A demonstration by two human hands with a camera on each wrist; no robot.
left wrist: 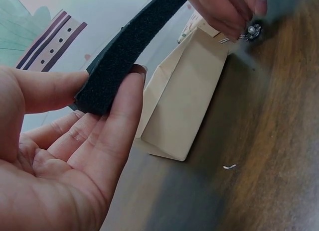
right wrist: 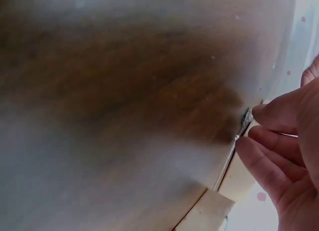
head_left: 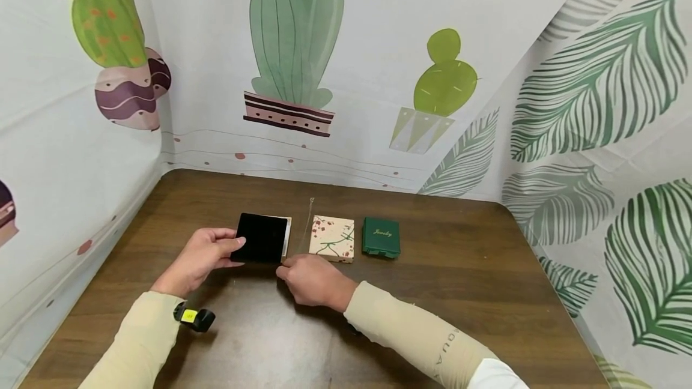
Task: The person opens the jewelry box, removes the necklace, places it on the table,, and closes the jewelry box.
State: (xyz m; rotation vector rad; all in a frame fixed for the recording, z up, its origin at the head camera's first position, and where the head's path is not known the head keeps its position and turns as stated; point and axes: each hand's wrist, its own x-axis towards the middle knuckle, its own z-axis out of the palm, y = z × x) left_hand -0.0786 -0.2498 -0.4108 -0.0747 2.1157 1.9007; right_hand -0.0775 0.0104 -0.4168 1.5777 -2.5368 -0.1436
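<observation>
My left hand pinches a thin black foam pad between thumb and fingers. In the left wrist view the pad is seen edge-on, slightly bent, over a tan cardboard box; in the head view it hides most of that box. My right hand is at the box's near right corner, its thumb and fingertips pinching a necklace by its pendant, dark with a pearl-like bead. The fine necklace chain runs away from the hand over the table, between two boxes.
Right of the chain sits a cream box with red blossoms and green line patterns. Beside it lies a dark green box lettered "Jewelry". Printed cloth hangs behind the brown wooden table. A tiny white scrap lies near the tan box.
</observation>
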